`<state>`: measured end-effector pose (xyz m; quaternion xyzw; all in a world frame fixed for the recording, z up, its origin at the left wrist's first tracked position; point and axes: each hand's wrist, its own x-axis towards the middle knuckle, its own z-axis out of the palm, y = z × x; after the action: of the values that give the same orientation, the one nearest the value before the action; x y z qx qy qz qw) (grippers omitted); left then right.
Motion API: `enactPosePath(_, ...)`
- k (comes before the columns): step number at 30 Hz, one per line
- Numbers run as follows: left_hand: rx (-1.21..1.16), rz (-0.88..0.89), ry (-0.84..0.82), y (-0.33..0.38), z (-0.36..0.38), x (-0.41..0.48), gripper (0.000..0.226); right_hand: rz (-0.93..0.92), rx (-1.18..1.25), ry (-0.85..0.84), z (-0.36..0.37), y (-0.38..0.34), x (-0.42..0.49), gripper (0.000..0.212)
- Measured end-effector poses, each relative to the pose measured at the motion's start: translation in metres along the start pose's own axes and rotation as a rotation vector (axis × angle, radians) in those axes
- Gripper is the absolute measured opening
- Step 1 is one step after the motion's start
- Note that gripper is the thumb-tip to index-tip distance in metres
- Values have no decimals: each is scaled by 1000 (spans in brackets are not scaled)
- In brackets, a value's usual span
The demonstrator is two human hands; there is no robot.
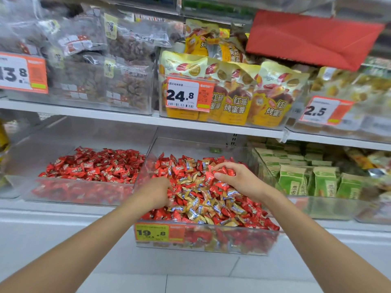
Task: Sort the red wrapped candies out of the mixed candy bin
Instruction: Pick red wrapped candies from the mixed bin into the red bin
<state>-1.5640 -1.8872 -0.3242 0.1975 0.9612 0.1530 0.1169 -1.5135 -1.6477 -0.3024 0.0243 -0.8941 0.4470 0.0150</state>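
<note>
Over the mixed candy bin (pixel 211 243), the right hand (pixel 240 179) clamps a clutch of red wrapped candies (pixel 225 171); the left hand (pixel 158 190), fingertips buried so its grip is unclear, lies nearer the all-red bin (pixel 80 192) at ten o'clock.
</note>
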Motion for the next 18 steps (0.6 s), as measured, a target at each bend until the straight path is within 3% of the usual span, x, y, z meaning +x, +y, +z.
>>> enactPosePath(5,-115,44,63,-3,4,5,33,15,9,8,-5,3,-5,15)
enactPosePath(9,-336,117,136,-5,-4,6,23,17,24,49,-10,0,-6,15)
enactPosePath(18,-724,137,130,12,-15,-4,25,27,53,120,-18,0,-11,16)
